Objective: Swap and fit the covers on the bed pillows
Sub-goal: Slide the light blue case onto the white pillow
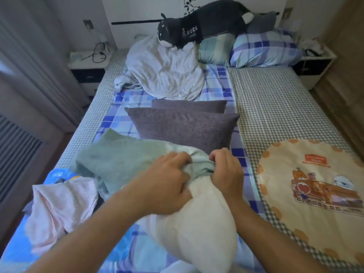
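Observation:
A bare white pillow [199, 229] lies near the bed's front edge, its far end inside the open mouth of a sage green cover [118, 158]. The cover stretches away to the left, mostly limp. My left hand [167, 180] is closed on the bunched green edge on top of the pillow. My right hand [226, 168] pinches the same edge just to the right. Behind them lie two dark purple-grey cushions [183, 127], one in front of the other.
A pink cloth [59, 209] is heaped at the front left. A cream cartoon-print pad [315, 194] lies at the right. At the bed's head sit a crumpled white duvet [163, 69], plaid pillows [264, 50] and a dark plush dog [197, 26]. Nightstands flank the bed.

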